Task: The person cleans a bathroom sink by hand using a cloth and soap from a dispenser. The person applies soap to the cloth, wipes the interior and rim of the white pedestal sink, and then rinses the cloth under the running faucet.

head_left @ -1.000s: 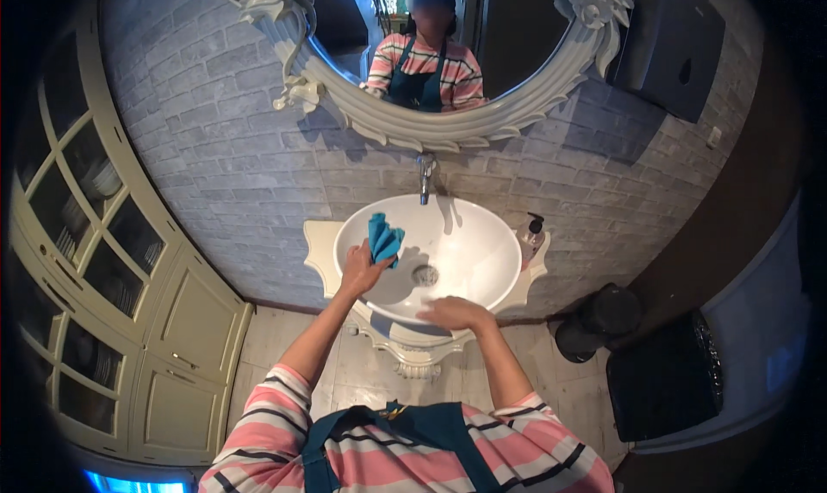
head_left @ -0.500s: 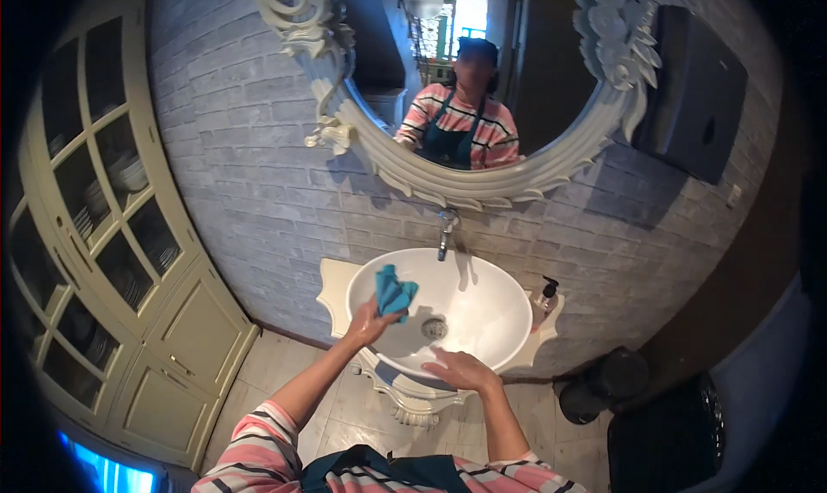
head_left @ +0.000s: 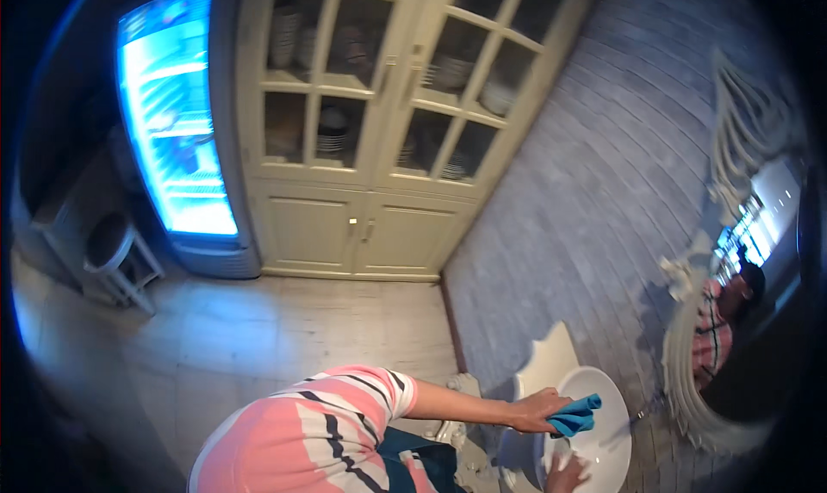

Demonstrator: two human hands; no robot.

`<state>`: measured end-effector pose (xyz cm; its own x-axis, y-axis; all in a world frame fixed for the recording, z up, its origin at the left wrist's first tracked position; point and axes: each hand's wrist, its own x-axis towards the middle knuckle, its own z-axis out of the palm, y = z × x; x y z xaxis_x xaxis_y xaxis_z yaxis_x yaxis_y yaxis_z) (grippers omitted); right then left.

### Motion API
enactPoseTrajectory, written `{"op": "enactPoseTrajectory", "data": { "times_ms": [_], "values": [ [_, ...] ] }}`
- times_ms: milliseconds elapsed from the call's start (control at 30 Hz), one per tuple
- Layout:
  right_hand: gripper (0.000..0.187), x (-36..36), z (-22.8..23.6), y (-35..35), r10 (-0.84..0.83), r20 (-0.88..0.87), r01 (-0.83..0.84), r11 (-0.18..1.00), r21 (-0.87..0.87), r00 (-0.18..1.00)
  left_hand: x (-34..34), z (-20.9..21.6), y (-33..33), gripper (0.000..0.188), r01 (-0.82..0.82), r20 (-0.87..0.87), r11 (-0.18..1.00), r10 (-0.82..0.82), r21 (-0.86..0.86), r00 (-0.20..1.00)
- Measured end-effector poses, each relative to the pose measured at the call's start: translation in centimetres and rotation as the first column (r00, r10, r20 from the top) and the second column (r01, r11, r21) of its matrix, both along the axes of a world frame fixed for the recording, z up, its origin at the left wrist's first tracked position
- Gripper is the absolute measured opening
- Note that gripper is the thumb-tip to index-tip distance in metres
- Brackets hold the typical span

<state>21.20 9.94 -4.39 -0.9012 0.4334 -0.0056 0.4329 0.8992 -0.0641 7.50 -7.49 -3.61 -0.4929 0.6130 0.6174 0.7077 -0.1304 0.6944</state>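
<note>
A crumpled blue cloth (head_left: 575, 415) is gripped in my left hand (head_left: 536, 409), its loose end sticking out past the fingers. That hand is over the near rim of a white oval sink (head_left: 613, 415). Lower down, my right hand (head_left: 566, 474) reaches into the basin with its fingers spread and nothing visible in them. Part of the right hand and its forearm is cut off by the lower edge.
A cream stand (head_left: 544, 362) surrounds the sink beside a grey brick wall (head_left: 551, 209). An ornate mirror frame (head_left: 685, 364) hangs to the right. Ahead are a glass-fronted dish cabinet (head_left: 370, 209), a lit display fridge (head_left: 177, 123) and a stool (head_left: 116, 243).
The view has swung left, so the sink now lies at lower right and the cabinet and fridge fill the far side. My left hand still holds the cloth.
</note>
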Motion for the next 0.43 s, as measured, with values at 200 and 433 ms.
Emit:
{"op": "enactPoseTrajectory", "data": {
  "times_ms": [200,433],
  "values": [
    [0.06,-3.9,2.9,-13.1,0.225,-0.506,-0.361,0.913,-0.188,0.832,2.2,-1.6,-18.1,0.042,-0.011,0.617,0.957,-0.178,0.291,0.767],
    [0.025,-3.3,-6.3,-43.2,0.41,-0.296,-0.28,-0.101,-0.955,0.863,9.0,-5.9,-48.0,0.041,-0.659,0.902,0.681,-0.007,0.32,0.431]
  ]
}}
